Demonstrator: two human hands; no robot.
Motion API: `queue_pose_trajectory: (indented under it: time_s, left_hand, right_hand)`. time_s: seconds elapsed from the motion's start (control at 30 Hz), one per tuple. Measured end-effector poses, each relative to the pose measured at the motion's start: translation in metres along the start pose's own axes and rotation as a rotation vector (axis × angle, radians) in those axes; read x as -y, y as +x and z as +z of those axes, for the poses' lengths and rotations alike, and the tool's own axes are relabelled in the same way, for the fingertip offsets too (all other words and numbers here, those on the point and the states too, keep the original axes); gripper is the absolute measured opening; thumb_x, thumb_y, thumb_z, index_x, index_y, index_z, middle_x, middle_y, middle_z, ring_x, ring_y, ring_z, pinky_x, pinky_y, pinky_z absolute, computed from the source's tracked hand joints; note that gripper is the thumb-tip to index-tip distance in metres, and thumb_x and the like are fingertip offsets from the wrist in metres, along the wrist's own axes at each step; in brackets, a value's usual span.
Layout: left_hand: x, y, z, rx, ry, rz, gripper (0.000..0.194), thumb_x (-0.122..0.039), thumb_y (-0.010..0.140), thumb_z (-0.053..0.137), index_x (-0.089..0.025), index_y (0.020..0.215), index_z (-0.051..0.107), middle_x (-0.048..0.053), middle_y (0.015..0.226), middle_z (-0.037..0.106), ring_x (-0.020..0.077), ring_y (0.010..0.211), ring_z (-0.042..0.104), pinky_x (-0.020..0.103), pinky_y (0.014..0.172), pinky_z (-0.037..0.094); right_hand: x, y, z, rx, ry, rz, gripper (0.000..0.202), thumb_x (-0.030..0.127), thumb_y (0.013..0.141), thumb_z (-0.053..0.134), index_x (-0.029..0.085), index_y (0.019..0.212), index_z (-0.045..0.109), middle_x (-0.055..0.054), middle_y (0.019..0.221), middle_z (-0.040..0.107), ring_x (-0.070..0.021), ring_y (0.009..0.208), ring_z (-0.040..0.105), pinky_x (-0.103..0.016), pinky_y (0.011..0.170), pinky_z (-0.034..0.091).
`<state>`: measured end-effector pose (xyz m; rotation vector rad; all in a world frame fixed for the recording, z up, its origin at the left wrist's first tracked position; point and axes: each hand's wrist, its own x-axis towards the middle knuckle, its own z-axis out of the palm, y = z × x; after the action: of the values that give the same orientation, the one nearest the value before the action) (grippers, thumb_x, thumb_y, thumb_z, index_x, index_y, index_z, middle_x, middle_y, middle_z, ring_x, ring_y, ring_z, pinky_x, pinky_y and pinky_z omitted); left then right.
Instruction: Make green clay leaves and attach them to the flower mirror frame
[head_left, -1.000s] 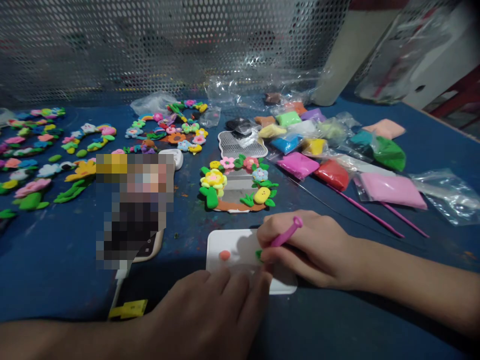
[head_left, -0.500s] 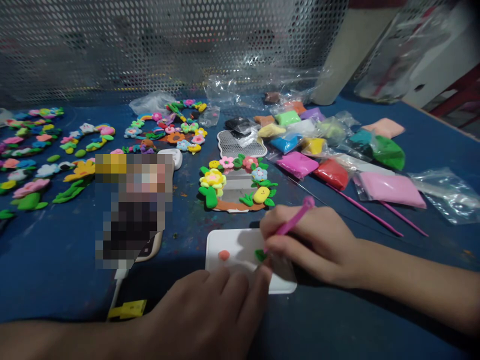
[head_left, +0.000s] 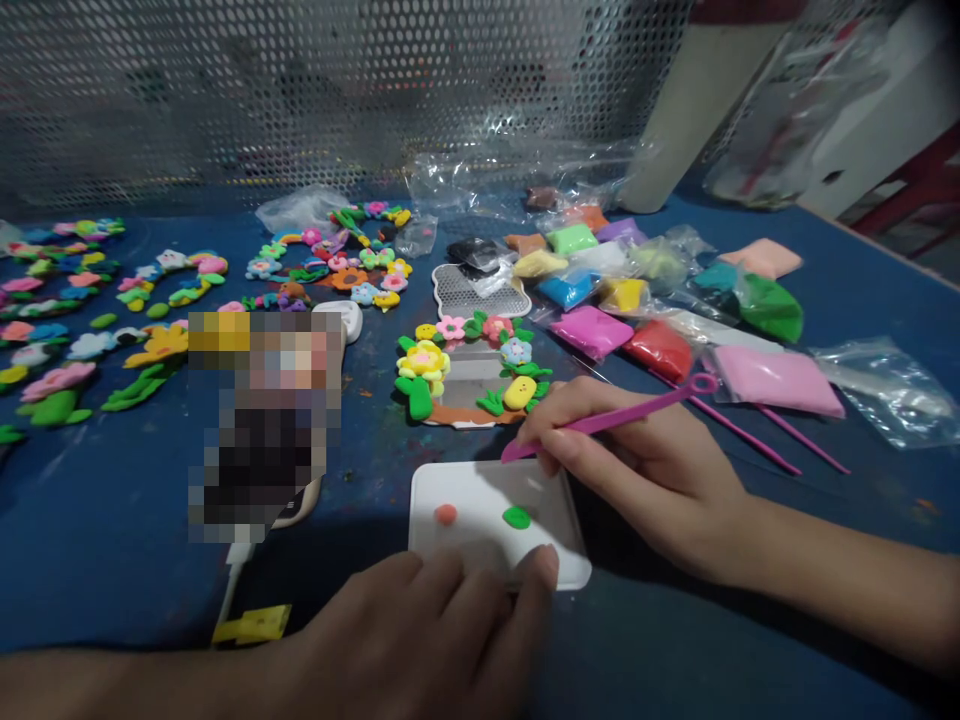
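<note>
A slim pink modelling tool [head_left: 600, 420], with a loop at one end and a flat blade tip, is pinched in my right hand [head_left: 645, 470]. Its tip is above the far edge of a white board [head_left: 480, 482]. On that board lie a small green clay leaf [head_left: 517, 517] with pressed lines and a coral clay dab [head_left: 445, 514]. My left hand [head_left: 450, 620] rests over the board's near edge, fingers loosely bent and apart from the clay, with nothing seen in them. Just beyond the board stands a mirror frame [head_left: 457, 413] decorated with clay flowers and leaves.
Several bagged clay packs [head_left: 592, 330] are heaped at the back right, beside pink tools [head_left: 750, 435]. A blurred phone [head_left: 296, 505] with a cable is at left. Clay-decorated frames [head_left: 172, 280] spread across the far left. A perforated metal panel [head_left: 300, 100] rises behind.
My right hand has lifted the pink tool off the green leaf and tilted it flatter, uncovering the leaf. My left thumb side has shifted slightly right, away from the leaf.
</note>
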<state>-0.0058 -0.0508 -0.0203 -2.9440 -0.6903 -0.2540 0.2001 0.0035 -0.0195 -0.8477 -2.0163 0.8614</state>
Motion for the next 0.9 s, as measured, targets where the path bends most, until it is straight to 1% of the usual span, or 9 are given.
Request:
queue_pose_trajectory:
  time_s: [0.13,0.23,0.3,0.4,0.43,0.53,0.7,0.8,0.9]
  left_hand:
    - [0.003,0.001,-0.004,-0.101,0.029,0.013,0.032,-0.006,0.095,0.026,-0.012,0.108,0.055,0.000,0.077,0.068,0.0153,0.061,0.062,0.028,0.047,0.043]
    - [0.011,0.003,-0.011,-0.160,-0.062,-0.091,0.038,-0.008,0.094,0.021,-0.016,0.091,0.059,0.000,0.068,0.062,0.0147,0.056,0.057,0.028,0.048,0.040]
    - [0.021,0.006,-0.017,-0.118,-0.193,-0.195,0.037,-0.010,0.092,0.024,-0.018,0.085,0.059,-0.001,0.066,0.056,0.0139,0.053,0.052,0.027,0.045,0.036]
    - [0.037,0.012,-0.021,0.074,-0.398,-0.368,0.026,-0.015,0.090,0.036,-0.020,0.093,0.060,0.000,0.075,0.053,0.0125,0.060,0.050,0.023,0.051,0.036]
    - [0.042,0.015,-0.021,0.084,-0.417,-0.396,0.022,-0.018,0.090,0.040,-0.021,0.097,0.061,0.000,0.079,0.052,0.0123,0.063,0.050,0.023,0.053,0.036]
    - [0.052,0.023,-0.014,0.106,-0.480,-0.302,0.021,-0.017,0.088,0.050,-0.028,0.102,0.062,-0.002,0.082,0.047,0.0104,0.065,0.047,0.020,0.054,0.033]
    - [0.052,0.033,-0.007,0.151,-0.518,-0.213,0.015,-0.017,0.085,0.056,-0.027,0.088,0.067,-0.005,0.070,0.037,0.0082,0.057,0.035,0.020,0.046,0.020]
    - [0.048,0.036,-0.008,0.148,-0.547,-0.248,0.016,-0.016,0.085,0.055,-0.022,0.075,0.066,-0.005,0.067,0.036,0.0088,0.058,0.033,0.020,0.046,0.020]
    - [0.046,0.035,-0.009,0.147,-0.606,-0.327,0.019,-0.013,0.087,0.053,-0.018,0.072,0.064,-0.005,0.066,0.038,0.0078,0.056,0.035,0.018,0.046,0.023]
  right_hand:
    - [0.001,-0.007,-0.003,0.035,-0.057,0.043,0.016,0.012,0.092,0.046,0.016,0.099,0.059,-0.001,0.090,0.065,-0.0098,0.078,0.062,-0.019,0.068,0.048]
    - [0.006,-0.014,-0.008,0.054,-0.077,0.046,0.016,0.009,0.089,0.050,0.018,0.096,0.061,0.000,0.087,0.068,-0.0089,0.077,0.064,-0.016,0.069,0.049]
    - [0.010,-0.017,-0.012,0.058,-0.096,0.029,0.014,0.008,0.086,0.055,0.019,0.091,0.063,0.001,0.083,0.070,-0.0090,0.076,0.064,-0.016,0.069,0.049]
    - [0.018,-0.019,-0.017,0.050,-0.128,0.026,0.013,0.008,0.084,0.058,0.019,0.085,0.064,0.001,0.078,0.069,-0.0100,0.071,0.063,-0.017,0.064,0.049]
    - [0.020,-0.020,-0.018,0.046,-0.130,0.036,0.013,0.008,0.084,0.057,0.019,0.084,0.063,0.001,0.076,0.067,-0.0101,0.069,0.062,-0.018,0.063,0.049]
    - [0.023,-0.022,-0.020,0.053,-0.104,0.066,0.015,0.006,0.084,0.054,0.019,0.082,0.061,0.001,0.074,0.065,-0.0096,0.066,0.060,-0.018,0.061,0.049]
    - [0.025,-0.026,-0.021,0.100,-0.088,0.042,0.020,0.002,0.081,0.054,0.019,0.082,0.063,0.003,0.074,0.066,-0.0073,0.066,0.060,-0.015,0.062,0.048]
    - [0.025,-0.029,-0.022,0.087,-0.115,0.041,0.024,0.000,0.079,0.055,0.019,0.090,0.066,0.003,0.079,0.068,-0.0069,0.070,0.062,-0.014,0.064,0.048]
    - [0.025,-0.031,-0.022,0.063,-0.147,0.074,0.026,0.003,0.081,0.055,0.021,0.097,0.065,0.002,0.082,0.069,-0.0080,0.074,0.063,-0.015,0.065,0.049]
